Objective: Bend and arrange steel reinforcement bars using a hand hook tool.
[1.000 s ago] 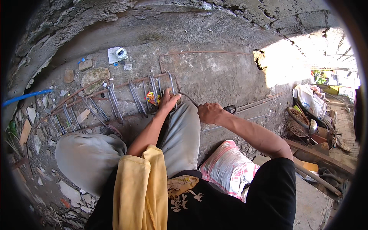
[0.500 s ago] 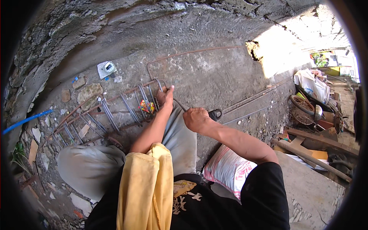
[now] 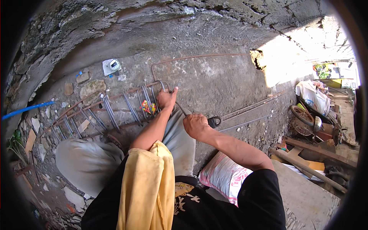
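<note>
A cage of rusty reinforcing bars with thin grey metal stirrups point(image 3: 111, 112) lies on the ground in front of me, left of centre. My left hand point(image 3: 166, 99) is closed round its right end, thumb sticking out. Just right of it, my right hand point(image 3: 196, 125) wraps round a dark rod-like tool; its black looped end point(image 3: 215, 122) pokes out on the right. The tool's grey shaft point(image 3: 183, 109) slants up-left toward the cage end, where my left hand hides the contact. A red and yellow wrapper point(image 3: 148, 107) sits among the stirrups.
A tape measure point(image 3: 114, 64) rests beyond the cage, near stones point(image 3: 92, 88). Long bars point(image 3: 253, 103) stretch to the right. A white and pink sack point(image 3: 224, 176) lies by my right arm. Scrap wood point(image 3: 310, 157) and a wheel point(image 3: 303, 115) are piled far right. A rough wall curves overhead.
The whole view has shifted slightly, with the ground lower in the picture. Both hands keep their grips on the cage end and the tool, with little movement against them.
</note>
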Tool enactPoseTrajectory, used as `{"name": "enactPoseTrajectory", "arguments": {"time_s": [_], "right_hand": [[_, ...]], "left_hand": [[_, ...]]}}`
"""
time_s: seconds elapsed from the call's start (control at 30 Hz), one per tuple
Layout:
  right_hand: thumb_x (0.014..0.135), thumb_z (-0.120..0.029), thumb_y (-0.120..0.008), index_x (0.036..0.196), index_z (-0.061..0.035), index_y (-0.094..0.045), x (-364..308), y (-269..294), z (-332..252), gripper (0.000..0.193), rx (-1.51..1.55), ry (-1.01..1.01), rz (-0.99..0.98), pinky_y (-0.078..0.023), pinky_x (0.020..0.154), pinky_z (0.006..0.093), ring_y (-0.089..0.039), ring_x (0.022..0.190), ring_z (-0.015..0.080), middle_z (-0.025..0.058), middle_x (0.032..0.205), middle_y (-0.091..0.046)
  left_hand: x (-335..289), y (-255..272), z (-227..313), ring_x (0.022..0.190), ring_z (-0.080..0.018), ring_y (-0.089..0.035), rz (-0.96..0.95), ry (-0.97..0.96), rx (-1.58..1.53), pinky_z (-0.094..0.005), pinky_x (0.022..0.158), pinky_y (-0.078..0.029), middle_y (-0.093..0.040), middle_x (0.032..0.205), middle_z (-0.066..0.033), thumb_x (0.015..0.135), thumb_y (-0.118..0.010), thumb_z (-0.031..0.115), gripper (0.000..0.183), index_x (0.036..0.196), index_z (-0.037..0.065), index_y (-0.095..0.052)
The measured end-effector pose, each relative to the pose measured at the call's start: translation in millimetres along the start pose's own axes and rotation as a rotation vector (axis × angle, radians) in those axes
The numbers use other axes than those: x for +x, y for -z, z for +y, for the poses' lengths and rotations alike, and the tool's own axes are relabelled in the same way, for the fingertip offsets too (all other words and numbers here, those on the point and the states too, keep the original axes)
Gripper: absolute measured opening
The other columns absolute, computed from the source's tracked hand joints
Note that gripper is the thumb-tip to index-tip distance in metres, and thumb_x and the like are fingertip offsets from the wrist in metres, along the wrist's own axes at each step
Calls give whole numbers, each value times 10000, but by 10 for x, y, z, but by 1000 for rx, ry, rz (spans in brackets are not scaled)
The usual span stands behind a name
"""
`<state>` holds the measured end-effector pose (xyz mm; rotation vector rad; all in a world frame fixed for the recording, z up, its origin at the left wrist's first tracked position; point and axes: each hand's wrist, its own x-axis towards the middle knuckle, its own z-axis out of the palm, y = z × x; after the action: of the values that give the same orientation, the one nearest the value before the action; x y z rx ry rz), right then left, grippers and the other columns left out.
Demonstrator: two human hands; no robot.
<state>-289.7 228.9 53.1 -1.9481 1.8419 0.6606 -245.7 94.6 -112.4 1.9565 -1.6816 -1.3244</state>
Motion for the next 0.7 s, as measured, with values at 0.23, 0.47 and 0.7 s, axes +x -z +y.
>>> {"name": "enactPoseTrajectory", "arguments": {"time_s": [0.23, 0.47, 0.7], "right_hand": [[847, -128, -515, 942, -16, -651, -15, -2, 18, 201, 59, -45, -19, -526, 715, 390, -679, 832, 295, 178, 904, -671], [850, -128, -509, 940, -12, -650, -118, 83, 97, 203, 23, -106, -57, -526, 709, 389, -681, 840, 293, 177, 890, -675], [859, -144, -524, 996, -23, -638, -128, 0, 35, 216, -55, -65, -23, -517, 708, 389, -657, 856, 271, 143, 952, -651]], "left_hand": [[106, -138, -105, 860, -381, -675, 40, 9, -141, -427, 792, -520, -695, 861, -226, 730, -739, 453, 472, 863, 0, -722], [215, -509, -136, 845, -329, -670, -73, 236, -198, -424, 754, -512, -683, 942, -225, 732, -752, 428, 526, 847, -75, -655], [306, -256, -322, 847, -140, -600, -657, 485, -968, -431, 739, -416, -641, 903, 44, 799, -737, 430, 298, 1017, 236, -675]]}}
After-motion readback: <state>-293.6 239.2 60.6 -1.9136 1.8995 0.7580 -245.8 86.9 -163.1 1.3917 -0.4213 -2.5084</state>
